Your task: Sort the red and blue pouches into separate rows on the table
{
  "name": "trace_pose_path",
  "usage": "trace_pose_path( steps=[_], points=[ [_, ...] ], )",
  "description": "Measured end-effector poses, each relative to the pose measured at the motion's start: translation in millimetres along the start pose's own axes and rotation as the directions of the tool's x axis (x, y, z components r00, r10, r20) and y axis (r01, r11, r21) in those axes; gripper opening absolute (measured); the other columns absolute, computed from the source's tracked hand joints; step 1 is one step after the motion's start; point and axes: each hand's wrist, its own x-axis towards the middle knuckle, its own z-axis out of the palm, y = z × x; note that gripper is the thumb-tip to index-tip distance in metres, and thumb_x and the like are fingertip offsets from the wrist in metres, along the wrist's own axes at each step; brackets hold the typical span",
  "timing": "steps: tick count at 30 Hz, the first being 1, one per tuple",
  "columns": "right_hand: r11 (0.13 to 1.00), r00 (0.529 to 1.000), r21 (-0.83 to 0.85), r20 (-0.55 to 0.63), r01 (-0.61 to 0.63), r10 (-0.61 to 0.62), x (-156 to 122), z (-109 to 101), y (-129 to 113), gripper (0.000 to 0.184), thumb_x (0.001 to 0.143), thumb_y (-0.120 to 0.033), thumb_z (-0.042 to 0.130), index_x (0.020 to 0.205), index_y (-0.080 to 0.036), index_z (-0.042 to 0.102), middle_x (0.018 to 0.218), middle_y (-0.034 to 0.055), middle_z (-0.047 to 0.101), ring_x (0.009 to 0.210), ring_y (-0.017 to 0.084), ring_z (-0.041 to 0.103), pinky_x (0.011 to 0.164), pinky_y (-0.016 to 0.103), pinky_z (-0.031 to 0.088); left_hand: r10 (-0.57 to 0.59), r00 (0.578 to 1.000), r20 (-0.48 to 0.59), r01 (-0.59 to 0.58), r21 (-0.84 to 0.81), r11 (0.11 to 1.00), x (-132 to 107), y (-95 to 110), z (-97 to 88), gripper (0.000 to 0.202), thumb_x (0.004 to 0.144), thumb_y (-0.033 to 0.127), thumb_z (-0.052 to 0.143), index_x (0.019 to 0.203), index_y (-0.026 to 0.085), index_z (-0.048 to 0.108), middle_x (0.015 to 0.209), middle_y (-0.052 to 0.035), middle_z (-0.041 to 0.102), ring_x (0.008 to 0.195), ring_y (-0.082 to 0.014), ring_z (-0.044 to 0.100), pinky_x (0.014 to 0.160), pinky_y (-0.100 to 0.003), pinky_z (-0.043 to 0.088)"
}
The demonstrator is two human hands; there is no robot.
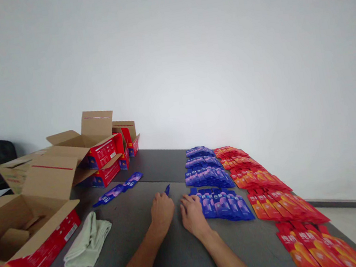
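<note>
My left hand (163, 210) is closed over the dark table, and the tip of a blue packet (167, 190) sticks out past its fingers. The rest of that packet is hidden by the hand. My right hand (192, 214) lies palm down beside it, fingers bent a little and apart. Its fingertips touch the left end of the nearest row of blue packets (222, 203). Those packets overlap like a fanned hand of cards. Further back are more blue rows (207, 176). Two more blue packets (119, 189) lie end to end left of my hands.
Rows of overlapping red-orange packets (285, 206) run along the table's right edge. On the left stand an open red carton (47, 246), a folded pale cloth (87, 243) and stacked open cartons (104, 155). A white wall (220, 56) rises behind the table.
</note>
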Motion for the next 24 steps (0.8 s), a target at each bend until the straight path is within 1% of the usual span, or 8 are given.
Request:
trace_pose_path(
  steps=[3,6,8,10,12,15,19,24],
  points=[
    [0.998,1.0,0.07,-0.019,-0.001,0.002,0.5,0.0,-0.3,0.031,0.091,-0.016,0.041,0.102,-0.016,0.07,0.115,0.011,0.064,0.105,0.023,0.053,0.097,0.036,0.038,-0.087,0.992,-0.096,0.076,-0.111,0.991,3.2,-2.9,5.3,0.032,0.091,0.017,0.037,0.091,0.01,0.069,0.094,-0.0166,0.065,0.093,-0.0236,0.061,0.08,-0.032,0.043],
    [0.991,0.999,0.137,-0.035,-0.007,0.012,1.0,0.7,1.0,0.031,0.091,-0.017,0.042,0.105,-0.016,0.069,0.111,0.0114,0.065,0.106,0.024,0.053,0.096,0.035,0.039,-0.168,0.983,-0.079,0.118,-0.43,0.895,9.1,-10.3,11.2,0.028,0.09,0.022,0.042,0.085,0.013,0.068,0.085,-0.0114,0.067,0.079,-0.02,0.061,0.072,-0.029,0.041],
    [0.983,0.998,0.181,-0.049,-0.032,0.041,0.8,1.2,2.3,0.031,0.09,-0.02,0.044,0.11,-0.014,0.066,0.111,0.0124,0.065,0.107,0.025,0.054,0.096,0.036,0.039,-0.187,0.981,-0.047,0.102,-0.7,0.707,11.5,-14.9,15.3,0.026,0.087,0.03,0.048,0.082,0.014,0.068,0.079,-0.0074,0.068,0.075,-0.0188,0.06,0.068,-0.027,0.04],
    [0.967,0.994,0.241,-0.05,-0.083,0.098,0.7,0.9,2.4,0.032,0.089,-0.025,0.047,0.115,-0.013,0.063,0.108,0.0129,0.066,0.103,0.025,0.056,0.093,0.035,0.041,-0.181,0.983,0.005,0.083,-0.9,0.428,11.3,-16.9,18.6,0.028,0.082,0.039,0.055,0.085,0.014,0.068,0.078,-0.0048,0.068,0.071,-0.0176,0.059,0.065,-0.025,0.04],
    [0.932,0.988,0.333,-0.012,-0.142,0.155,0.9,-0.3,0.4,0.03,0.089,-0.03,0.049,0.111,-0.014,0.063,0.097,0.0097,0.067,0.089,0.022,0.059,0.083,0.032,0.044,-0.146,0.988,0.053,0.079,-0.98,0.18,8.7,-15.2,19.6,0.033,0.076,0.044,0.063,0.088,0.014,0.069,0.079,-0.0038,0.068,0.069,-0.0162,0.058,0.065,-0.025,0.041],
    [0.866,0.979,0.456,0.076,-0.204,0.191,1.9,-3.3,-5.2,0.02,0.087,-0.036,0.052,0.085,-0.018,0.061,0.07,0.0,0.059,0.065,0.016,0.053,0.063,0.025,0.04,-0.084,0.993,0.085,0.084,-0.996,-0.011,2.9,-7.5,15.0,0.035,0.071,0.044,0.069,0.087,0.014,0.068,0.079,-0.0028,0.067,0.069,-0.014,0.057,0.067,-0.024,0.042],
    [0.798,0.958,0.533,0.116,-0.283,0.262,3.0,-7.4,-7.8,0.031,0.083,-0.041,0.057,0.063,-0.021,0.043,0.056,-0.0064,0.04,0.054,0.011,0.038,0.052,0.023,0.028,-0.002,0.996,0.093,0.093,-0.992,-0.086,-3.8,1.4,3.6,0.028,0.074,0.038,0.067,0.087,0.014,0.067,0.08,-0.0024,0.066,0.072,-0.0135,0.057,0.07,-0.024,0.043],
    [0.686,0.926,0.632,0.157,-0.361,0.342,3.7,-10.8,-0.1,0.03,0.08,-0.042,0.056,0.065,-0.021,0.042,0.058,-0.0072,0.036,0.055,0.01,0.033,0.051,0.022,0.025,0.105,0.981,0.161,0.152,-0.985,0.085,-8.3,0.9,4.0,0.022,0.065,0.02,0.067,0.086,0.013,0.066,0.072,-0.0001,0.064,0.063,-0.0113,0.054,0.06,-0.022,0.039]
  ],
)
